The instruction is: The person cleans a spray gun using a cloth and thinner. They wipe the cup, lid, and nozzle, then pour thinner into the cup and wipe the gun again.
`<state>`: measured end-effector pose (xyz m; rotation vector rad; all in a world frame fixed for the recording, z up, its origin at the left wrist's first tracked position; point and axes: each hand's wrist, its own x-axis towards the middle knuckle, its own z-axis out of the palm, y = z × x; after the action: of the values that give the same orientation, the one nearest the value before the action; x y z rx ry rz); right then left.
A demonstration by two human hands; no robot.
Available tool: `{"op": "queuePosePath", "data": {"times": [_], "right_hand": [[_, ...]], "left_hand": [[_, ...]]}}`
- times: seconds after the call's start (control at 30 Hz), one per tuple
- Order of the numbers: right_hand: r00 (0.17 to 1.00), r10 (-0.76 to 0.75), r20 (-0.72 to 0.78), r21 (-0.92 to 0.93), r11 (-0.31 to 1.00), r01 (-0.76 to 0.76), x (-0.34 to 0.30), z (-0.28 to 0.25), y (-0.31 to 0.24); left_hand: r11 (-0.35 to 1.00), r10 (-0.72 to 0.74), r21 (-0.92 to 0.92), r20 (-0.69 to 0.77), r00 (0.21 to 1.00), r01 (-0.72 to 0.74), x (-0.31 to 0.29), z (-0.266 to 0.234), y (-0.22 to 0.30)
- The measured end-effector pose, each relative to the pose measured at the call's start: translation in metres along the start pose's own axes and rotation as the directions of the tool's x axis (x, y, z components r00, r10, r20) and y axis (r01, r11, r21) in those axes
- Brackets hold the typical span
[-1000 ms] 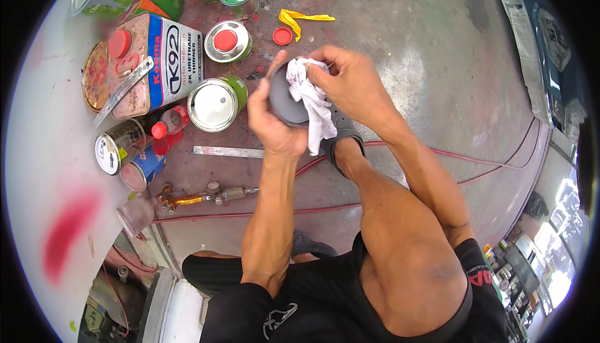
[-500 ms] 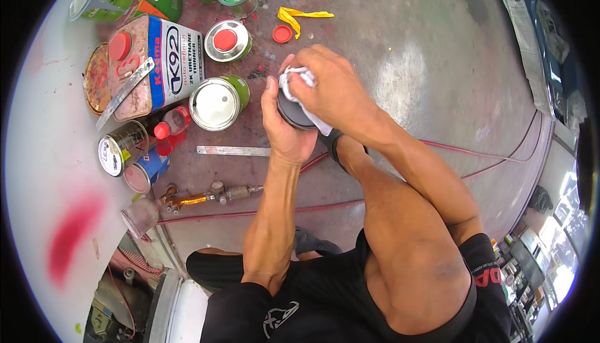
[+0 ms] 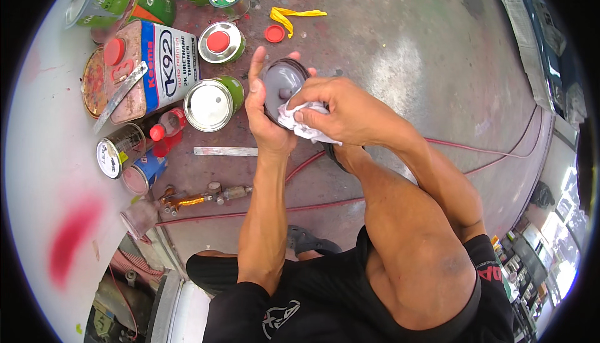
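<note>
My left hand (image 3: 272, 132) cradles a round, dark-rimmed cup (image 3: 280, 82), its fingers and thumb curled around the side. The cup is tilted so that its smooth grey inside shows, with a small round bump or hole near the middle. In my right hand (image 3: 349, 110) is a crumpled white rag (image 3: 306, 125), pinched between thumb and fingers. The rag presses on the cup's lower right rim and covers part of it. The fingertips behind the cup are partly hidden.
Left of my hands stand a green tin (image 3: 212, 104), a rectangular thinner can (image 3: 164, 62) and a red-capped bottle (image 3: 167, 124). A metal strip (image 3: 225, 151), a spray gun (image 3: 209, 194), a red hose (image 3: 319, 207) and a yellow strip (image 3: 300, 13) lie on the floor.
The cup has turned so its grey inside faces up more. My right hand with the rag has moved down from its top to its lower right rim. The left fingers have spread wider.
</note>
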<state>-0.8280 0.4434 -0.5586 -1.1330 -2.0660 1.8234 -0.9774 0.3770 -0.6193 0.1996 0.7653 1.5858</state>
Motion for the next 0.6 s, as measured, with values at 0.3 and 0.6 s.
{"op": "queuePosePath", "data": {"times": [0.3,0.6], "right_hand": [[0.899,-0.341,-0.274,-0.304,0.918,0.256,0.007,0.024,-0.002],[0.842,-0.376,-0.387,-0.473,0.865,0.169,0.046,0.033,0.013]], "left_hand": [[0.901,-0.129,-0.411,0.047,0.991,0.137,0.01,-0.018,-0.001],[0.967,-0.137,-0.237,-0.159,0.978,0.097,0.006,0.005,-0.011]]}}
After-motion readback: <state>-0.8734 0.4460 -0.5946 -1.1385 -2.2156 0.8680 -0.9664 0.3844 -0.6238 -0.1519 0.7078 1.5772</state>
